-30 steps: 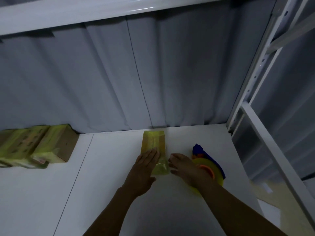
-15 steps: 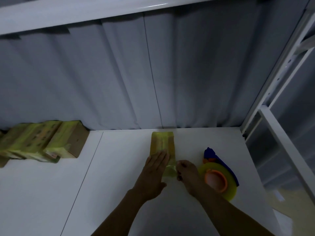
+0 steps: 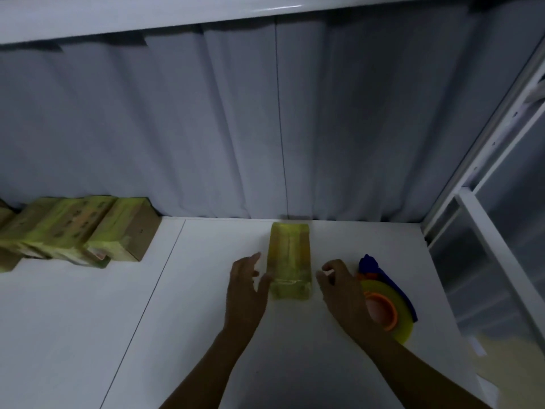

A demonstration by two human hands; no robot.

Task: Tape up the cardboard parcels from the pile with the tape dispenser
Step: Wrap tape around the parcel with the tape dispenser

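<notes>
Table (image 3: 73, 335) white, seamed; grey curtain (image 3: 206, 128) behind; parcel (image 3: 290, 255) mid-table; rack (image 3: 494, 144) right

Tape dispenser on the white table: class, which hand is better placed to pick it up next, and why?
Right. The right hand sits just beside the blue-and-orange tape dispenser with its yellow roll; the left hand is across the yellow-taped cardboard parcel.

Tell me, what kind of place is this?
Probably a small packing station. A white table holds a pile of yellow-taped cardboard parcels, one more taped parcel in the middle, and a blue and orange tape dispenser with a yellow roll.
</notes>
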